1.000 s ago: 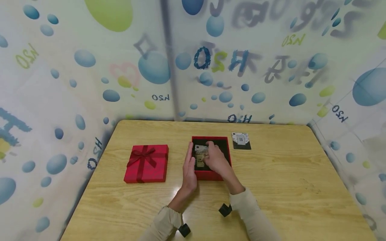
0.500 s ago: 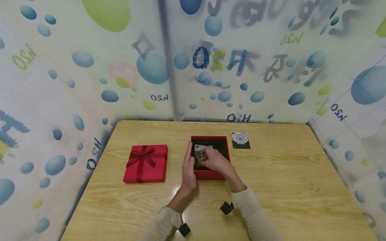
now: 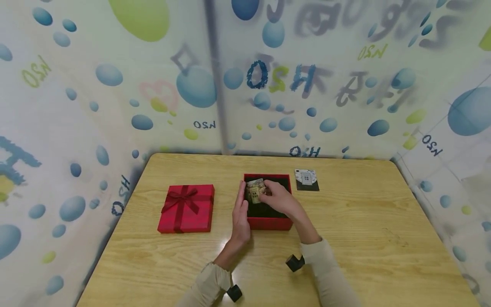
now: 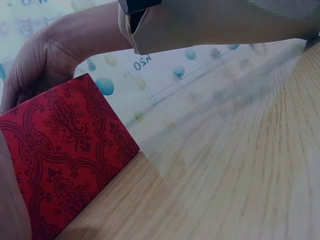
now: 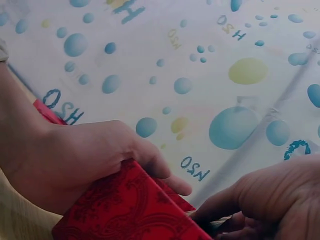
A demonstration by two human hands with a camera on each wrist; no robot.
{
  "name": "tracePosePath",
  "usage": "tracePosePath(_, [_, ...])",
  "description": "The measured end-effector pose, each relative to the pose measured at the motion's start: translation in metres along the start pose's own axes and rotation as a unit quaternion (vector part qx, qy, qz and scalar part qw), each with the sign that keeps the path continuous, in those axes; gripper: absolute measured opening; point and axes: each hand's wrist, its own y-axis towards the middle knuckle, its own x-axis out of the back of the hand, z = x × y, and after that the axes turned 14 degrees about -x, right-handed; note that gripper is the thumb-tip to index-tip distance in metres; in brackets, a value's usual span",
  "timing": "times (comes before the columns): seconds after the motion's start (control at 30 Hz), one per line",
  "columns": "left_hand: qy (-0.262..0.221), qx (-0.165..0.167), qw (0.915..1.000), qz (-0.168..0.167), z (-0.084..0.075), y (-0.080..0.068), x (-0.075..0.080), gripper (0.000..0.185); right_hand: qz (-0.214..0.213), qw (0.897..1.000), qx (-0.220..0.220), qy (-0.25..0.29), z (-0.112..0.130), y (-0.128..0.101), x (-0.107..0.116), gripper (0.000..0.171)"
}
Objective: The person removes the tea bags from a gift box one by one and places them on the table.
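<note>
Head view: R hand (image 3: 281,201) pinches card (image 3: 255,190) over box (image 3: 268,222).

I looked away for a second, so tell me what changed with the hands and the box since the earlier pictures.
The right hand has lifted the card it pinches, from lying low in the open box up toward the box's far left corner, now tilted on edge. The left hand stays pressed flat against the box's left wall. The lid and the other card have not moved.
</note>
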Motion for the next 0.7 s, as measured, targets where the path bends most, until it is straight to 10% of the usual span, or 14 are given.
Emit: tracePosePath(0.7, [0.005,0.015,0.9999,0.003,0.002,0.001,0.0,0.055,-0.009,0.997,0.033,0.065,-0.001,-0.004,0.028,0.022])
